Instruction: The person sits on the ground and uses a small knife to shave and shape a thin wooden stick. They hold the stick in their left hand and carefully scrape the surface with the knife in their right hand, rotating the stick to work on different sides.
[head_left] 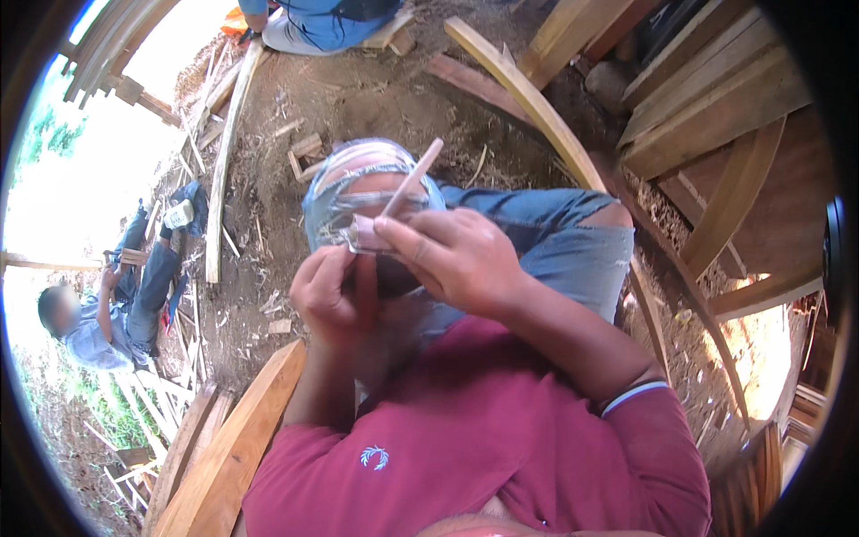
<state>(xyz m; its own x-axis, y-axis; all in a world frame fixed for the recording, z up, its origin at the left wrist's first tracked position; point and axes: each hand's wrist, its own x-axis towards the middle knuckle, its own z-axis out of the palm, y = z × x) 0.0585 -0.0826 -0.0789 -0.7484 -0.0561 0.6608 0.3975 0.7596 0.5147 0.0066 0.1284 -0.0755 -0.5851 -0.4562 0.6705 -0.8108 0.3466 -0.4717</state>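
Close together above my lap, both hands handle small things. My left hand is closed, its fingertips pinching the lower edge of a small, pale, shiny packet. My right hand is closed too, thumb and fingers at the packet's right side and at the base of a thin pale stick that looks like a cigarette. The stick points up and to the right. Whether it is inside the packet or only beside it, I cannot tell. Torn blue jeans cover my bent knees just beyond the hands.
Curved wooden beams lie across the dirt ground at the right. Stacked timber fills the far right. A thick plank is by my left side. One person sits at the left, another at the top.
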